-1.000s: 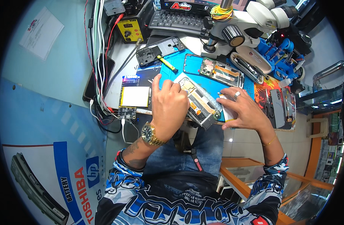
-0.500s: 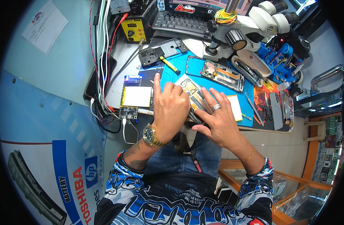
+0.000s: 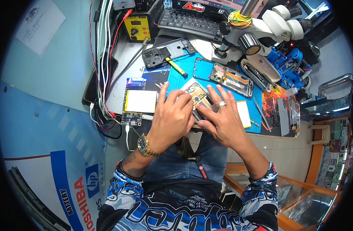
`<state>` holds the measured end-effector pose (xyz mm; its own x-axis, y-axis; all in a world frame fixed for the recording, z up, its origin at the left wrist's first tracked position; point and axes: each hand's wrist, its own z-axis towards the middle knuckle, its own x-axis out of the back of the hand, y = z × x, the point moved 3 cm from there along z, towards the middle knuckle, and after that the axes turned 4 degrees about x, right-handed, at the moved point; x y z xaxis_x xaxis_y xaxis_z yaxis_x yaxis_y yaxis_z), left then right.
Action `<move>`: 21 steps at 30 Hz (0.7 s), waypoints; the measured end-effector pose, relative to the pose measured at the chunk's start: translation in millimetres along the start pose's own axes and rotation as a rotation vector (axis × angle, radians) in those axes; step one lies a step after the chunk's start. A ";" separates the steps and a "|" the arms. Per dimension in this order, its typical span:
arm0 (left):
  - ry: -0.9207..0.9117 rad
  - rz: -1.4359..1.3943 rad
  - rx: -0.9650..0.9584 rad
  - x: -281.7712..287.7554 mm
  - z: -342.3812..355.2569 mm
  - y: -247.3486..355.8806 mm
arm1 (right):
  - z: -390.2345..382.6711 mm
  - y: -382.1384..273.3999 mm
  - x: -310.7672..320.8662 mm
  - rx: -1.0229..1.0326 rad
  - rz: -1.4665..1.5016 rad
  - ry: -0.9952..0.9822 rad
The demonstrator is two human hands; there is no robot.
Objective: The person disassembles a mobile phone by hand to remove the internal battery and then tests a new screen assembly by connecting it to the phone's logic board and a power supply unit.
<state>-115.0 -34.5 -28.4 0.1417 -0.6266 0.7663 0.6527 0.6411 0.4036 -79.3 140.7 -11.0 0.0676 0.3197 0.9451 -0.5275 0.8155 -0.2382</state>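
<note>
The opened phone [image 3: 203,100] slants at the near edge of the mat [image 3: 258,96]; a gold-toned board [image 3: 195,91] shows at its far end; my left hand [image 3: 170,118] curls at its left side, pinching or not I cannot tell; my right hand [image 3: 225,124] spreads its fingers over the right.

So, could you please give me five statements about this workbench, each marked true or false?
1. The left hand and right hand are both at an opened phone. True.
2. The yellow tool is in the right hand. False: the yellow-handled tool lies ahead of the hands, untouched.
3. A ring is on the right hand. True.
4. The microscope stands left of the keyboard. False: the white microscope is right of the black keyboard.
5. A white, yellow-edged battery lies left of the left hand. True.
</note>
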 end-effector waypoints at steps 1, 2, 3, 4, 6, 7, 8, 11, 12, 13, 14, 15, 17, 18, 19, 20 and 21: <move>0.004 -0.005 -0.007 0.6 -1.3 -0.8 | 0.1 0.4 0.0 0.003 -0.003 0.000; 0.008 -0.011 -0.014 1.5 -2.9 -0.6 | -0.1 0.8 -0.2 0.004 -0.007 -0.001; 0.012 -0.018 -0.021 2.4 -3.5 -0.6 | -0.1 1.1 -0.3 0.005 -0.010 -0.001; 0.009 -0.003 -0.024 3.8 -3.2 -0.9 | 0.9 0.8 0.4 0.012 -0.012 -0.002; 0.003 0.026 -0.029 5.9 -2.0 -1.1 | 3.5 0.5 2.3 0.025 -0.016 -0.004; -0.003 0.031 -0.034 5.2 -1.6 -0.9 | 4.3 1.1 2.7 0.025 -0.017 -0.009; -0.009 0.035 -0.038 4.4 -1.4 -0.1 | 4.8 1.7 3.0 0.025 -0.018 -0.014; -0.018 0.089 -0.051 1.5 -2.2 3.8 | 5.4 2.0 3.7 0.023 -0.017 -0.020; -0.019 0.113 -0.054 0.5 -2.9 4.7 | 5.7 1.6 4.0 0.022 -0.015 -0.020; -0.009 0.144 -0.092 -0.8 -4.5 5.4 | 6.7 0.6 5.0 0.025 -0.025 -0.029; 0.001 0.175 -0.129 -2.6 -6.1 5.0 | 8.8 0.0 6.1 0.030 -0.034 -0.038; 0.011 0.206 -0.165 -3.9 -7.9 5.0 | 10.5 0.1 6.4 0.035 -0.042 -0.047; -0.010 0.209 -0.176 -1.9 -5.8 5.3 | 13.6 3.5 10.4 0.046 -0.042 -0.081; -0.021 0.210 -0.180 -0.7 -6.0 6.2 | 14.9 5.8 12.0 0.052 -0.041 -0.098; -0.028 0.217 -0.180 -2.3 -7.1 7.0 | 17.4 9.2 12.0 0.048 -0.027 -0.114; -0.023 0.195 -0.159 -2.9 -8.5 7.7 | 20.0 11.8 12.1 0.056 -0.025 -0.124; -0.018 0.173 -0.138 -3.1 -10.2 8.6 | 22.5 13.9 12.4 0.063 -0.022 -0.133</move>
<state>-102.3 -31.6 -32.4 0.2480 -0.5038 0.8274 0.7160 0.6707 0.1937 -104.8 145.2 2.5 -0.0312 0.2315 0.9723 -0.5798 0.7882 -0.2063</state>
